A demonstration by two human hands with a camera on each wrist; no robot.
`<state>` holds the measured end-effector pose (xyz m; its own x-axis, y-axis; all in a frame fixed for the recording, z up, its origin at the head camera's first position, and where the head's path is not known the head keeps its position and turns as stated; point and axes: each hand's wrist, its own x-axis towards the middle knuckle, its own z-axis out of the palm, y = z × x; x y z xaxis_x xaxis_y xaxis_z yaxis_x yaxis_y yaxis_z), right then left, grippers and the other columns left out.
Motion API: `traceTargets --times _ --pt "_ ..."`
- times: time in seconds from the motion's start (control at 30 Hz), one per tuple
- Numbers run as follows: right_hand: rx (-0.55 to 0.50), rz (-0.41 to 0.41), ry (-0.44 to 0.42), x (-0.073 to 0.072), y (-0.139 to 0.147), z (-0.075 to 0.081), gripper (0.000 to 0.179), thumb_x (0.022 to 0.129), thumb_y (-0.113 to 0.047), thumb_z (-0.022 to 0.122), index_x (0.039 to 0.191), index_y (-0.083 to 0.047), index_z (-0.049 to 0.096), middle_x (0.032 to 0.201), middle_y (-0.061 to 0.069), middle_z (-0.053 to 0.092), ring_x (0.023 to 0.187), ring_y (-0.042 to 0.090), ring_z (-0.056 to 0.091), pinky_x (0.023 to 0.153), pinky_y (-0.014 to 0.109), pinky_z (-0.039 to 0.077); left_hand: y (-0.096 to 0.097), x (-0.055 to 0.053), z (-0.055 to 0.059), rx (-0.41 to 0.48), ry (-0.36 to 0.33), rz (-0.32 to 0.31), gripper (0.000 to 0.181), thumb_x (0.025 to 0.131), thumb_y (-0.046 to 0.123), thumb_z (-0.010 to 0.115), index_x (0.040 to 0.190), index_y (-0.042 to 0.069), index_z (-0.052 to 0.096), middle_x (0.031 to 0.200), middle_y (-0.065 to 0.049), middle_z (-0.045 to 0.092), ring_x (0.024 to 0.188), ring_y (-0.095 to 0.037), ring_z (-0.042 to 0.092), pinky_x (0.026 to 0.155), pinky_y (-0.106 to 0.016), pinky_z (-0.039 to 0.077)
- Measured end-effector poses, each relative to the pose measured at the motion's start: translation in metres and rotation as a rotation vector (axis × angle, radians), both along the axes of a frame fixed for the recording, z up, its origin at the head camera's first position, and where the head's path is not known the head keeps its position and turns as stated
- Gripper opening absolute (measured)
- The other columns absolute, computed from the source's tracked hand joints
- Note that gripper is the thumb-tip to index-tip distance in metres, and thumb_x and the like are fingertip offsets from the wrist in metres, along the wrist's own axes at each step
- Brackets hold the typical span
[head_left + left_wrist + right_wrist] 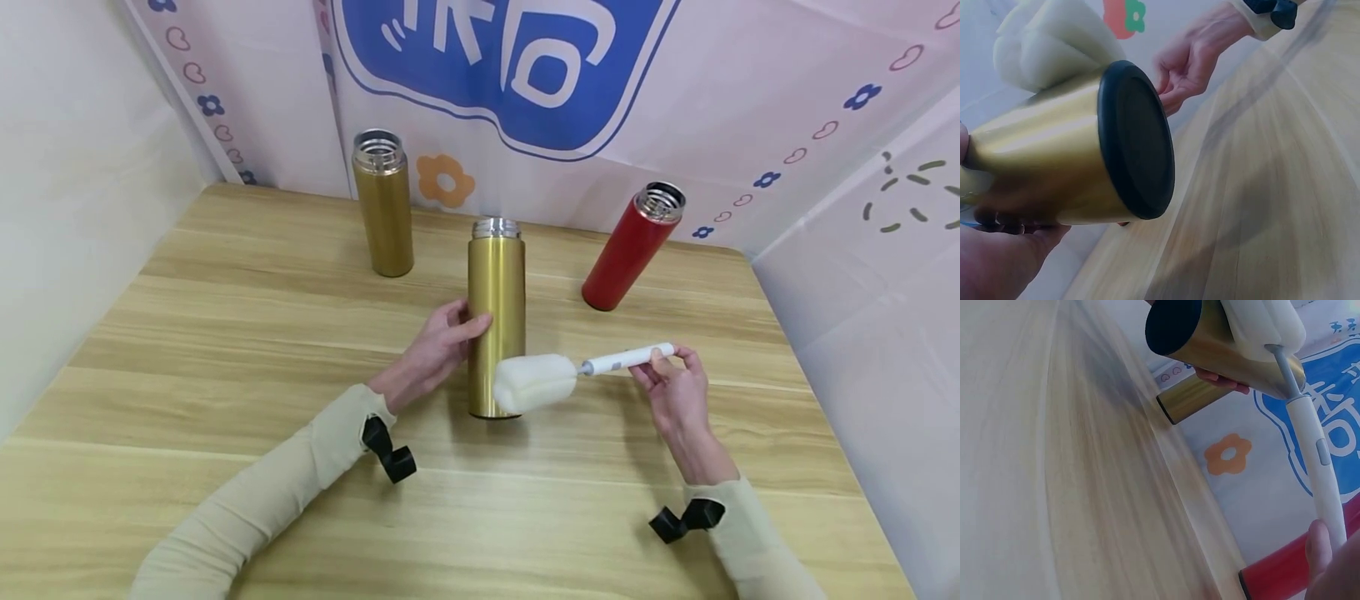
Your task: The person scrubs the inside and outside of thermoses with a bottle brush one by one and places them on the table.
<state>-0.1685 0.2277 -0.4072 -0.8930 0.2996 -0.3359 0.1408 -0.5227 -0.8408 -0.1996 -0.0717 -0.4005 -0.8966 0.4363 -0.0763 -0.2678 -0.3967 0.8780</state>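
Head view; gold bottle [501,292], in left grip [437,348]

Behind the obstructing brush [536,383], a gap parts the held bottle [498,283] and red bottle [630,255].

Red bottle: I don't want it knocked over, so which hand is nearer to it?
Right. The right hand holds the white brush in front of the red bottle; the left hand is farther off, to its left, gripping the front gold bottle.
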Motion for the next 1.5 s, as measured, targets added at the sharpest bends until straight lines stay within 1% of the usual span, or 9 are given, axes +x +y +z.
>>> traceTargets --times 0.2,0.4,0.43,0.63,0.7,0.9,1.13,1.37,1.5 --pt "0.038 0.041 0.053 0.005 0.000 -0.002 0.010 0.096 0.000 0.045 0.095 -0.009 0.040 0.083 0.003 0.057 0.072 0.012 0.066 0.072 0.024 0.057 0.000 -0.002 -0.002 0.027 0.008 0.009 0.068 0.088 0.026 0.066 0.137 -0.008 0.033 0.108 -0.001 0.058 0.097 -0.013 0.059 0.091 -0.028 0.049" --pt "-0.010 0.041 0.094 0.010 0.001 -0.004 0.011 0.095 0.001 0.046 0.094 -0.008 0.040 0.080 0.006 0.063 0.073 0.018 0.071 0.070 0.026 0.058 0.000 -0.003 -0.004 0.029 0.013 0.032 0.059 0.091 0.025 0.059 0.135 -0.007 0.036 0.103 0.000 0.061 0.094 -0.012 0.060 0.088 -0.030 0.049" --pt "-0.022 0.036 0.095 0.010 0.000 -0.004 0.011 0.095 0.001 0.047 0.094 -0.008 0.040 0.080 0.006 0.063 0.073 0.018 0.071 0.069 0.026 0.058 0.001 -0.003 -0.004 0.027 0.008 0.040 0.063 0.089 0.028 0.063 0.134 -0.006 0.036 0.103 0.000 0.061 0.093 -0.012 0.060 0.088 -0.030 0.049" --pt "-0.053 0.023 0.100 0.012 -0.007 -0.004 0.010 0.094 0.002 0.047 0.094 -0.007 0.042 0.078 0.007 0.064 0.071 0.019 0.071 0.067 0.026 0.058 0.006 -0.004 -0.006 -0.088 -0.038 0.093 0.061 0.085 0.029 0.067 0.129 -0.004 0.041 0.101 -0.003 0.058 0.089 -0.014 0.060 0.083 -0.031 0.052" --pt "-0.057 0.027 0.103 0.012 -0.009 -0.004 0.010 0.095 0.001 0.047 0.095 -0.007 0.042 0.078 0.007 0.064 0.072 0.020 0.071 0.068 0.026 0.058 0.007 -0.004 -0.005 -0.115 -0.036 0.103 0.049 0.089 0.021 0.058 0.128 -0.004 0.042 0.101 -0.004 0.058 0.088 -0.015 0.060 0.082 -0.031 0.053" --pt "-0.091 0.020 0.054 0.012 -0.010 -0.005 0.010 0.095 0.000 0.047 0.096 -0.008 0.041 0.082 0.006 0.060 0.073 0.019 0.070 0.072 0.027 0.058 0.007 -0.003 -0.002 -0.040 -0.045 0.143 0.042 0.091 0.020 0.058 0.123 -0.005 0.046 0.097 -0.002 0.061 0.086 -0.013 0.062 0.082 -0.029 0.052" --pt "-0.107 -0.007 0.031 0.012 -0.011 -0.006 0.012 0.095 -0.001 0.046 0.099 -0.009 0.038 0.087 0.006 0.056 0.076 0.019 0.070 0.074 0.025 0.058 0.003 -0.003 -0.003 0.036 -0.047 0.125 0.070 0.081 0.034 0.074 0.128 -0.007 0.044 0.100 -0.001 0.061 0.091 -0.013 0.061 0.086 -0.029 0.051" --pt "-0.118 -0.039 0.027 0.009 -0.015 -0.003 0.013 0.095 0.001 0.045 0.102 -0.009 0.039 0.088 0.011 0.058 0.076 0.022 0.071 0.071 0.026 0.058 0.000 0.000 -0.002 -0.009 -0.021 0.062 0.078 0.081 0.038 0.071 0.134 -0.009 0.038 0.104 -0.002 0.059 0.094 -0.015 0.059 0.090 -0.033 0.049" --pt "-0.132 -0.055 0.022 0.006 -0.017 0.000 0.012 0.095 0.001 0.045 0.101 -0.008 0.040 0.089 0.011 0.058 0.075 0.023 0.071 0.069 0.026 0.058 -0.001 0.000 -0.001 -0.019 -0.007 0.046 0.088 0.076 0.044 0.074 0.136 -0.009 0.037 0.107 -0.003 0.058 0.097 -0.015 0.059 0.094 -0.035 0.047"
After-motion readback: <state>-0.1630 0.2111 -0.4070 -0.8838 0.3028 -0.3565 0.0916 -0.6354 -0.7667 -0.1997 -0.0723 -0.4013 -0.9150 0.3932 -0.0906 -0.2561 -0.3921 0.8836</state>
